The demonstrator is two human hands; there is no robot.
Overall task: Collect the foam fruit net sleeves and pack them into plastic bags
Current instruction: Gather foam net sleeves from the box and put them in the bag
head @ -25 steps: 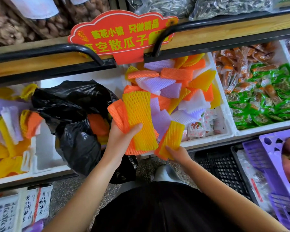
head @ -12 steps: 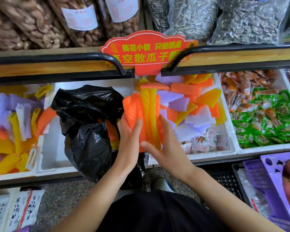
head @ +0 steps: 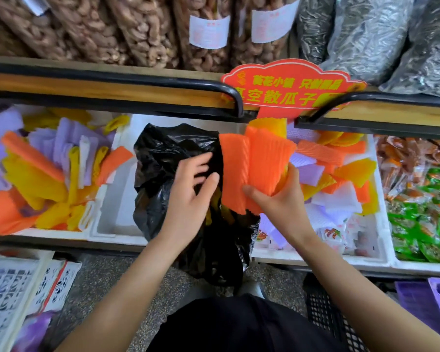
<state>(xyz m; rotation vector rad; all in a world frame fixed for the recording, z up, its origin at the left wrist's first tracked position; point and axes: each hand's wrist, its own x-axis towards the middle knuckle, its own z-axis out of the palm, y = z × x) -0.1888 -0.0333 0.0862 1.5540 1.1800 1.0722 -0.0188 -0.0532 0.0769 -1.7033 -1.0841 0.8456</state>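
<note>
Loose foam sleeves (head: 36, 174), purple, yellow, orange: heaped far left of grip
Black plastic bag (head: 160, 158): just left of grip, yellow sleeves showing inside
Left hand (head: 192, 196): fingers spread, holding nothing, over bag
Sleeve bundle (head: 257, 161), orange, yellow behind: fanned upright above grip, at bag's right edge
Right hand (head: 282, 201): thumb and fingers clasped round bundle's lower end
More sleeves (head: 346, 171): heaped right of grip

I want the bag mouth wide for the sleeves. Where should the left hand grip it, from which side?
Likely the loose flap of the bag beside the orange sleeves, pinched from above on the left. The film is limp and folds over the mouth, so lifting that edge should open it toward the right hand; the left hand hovers there.
</note>
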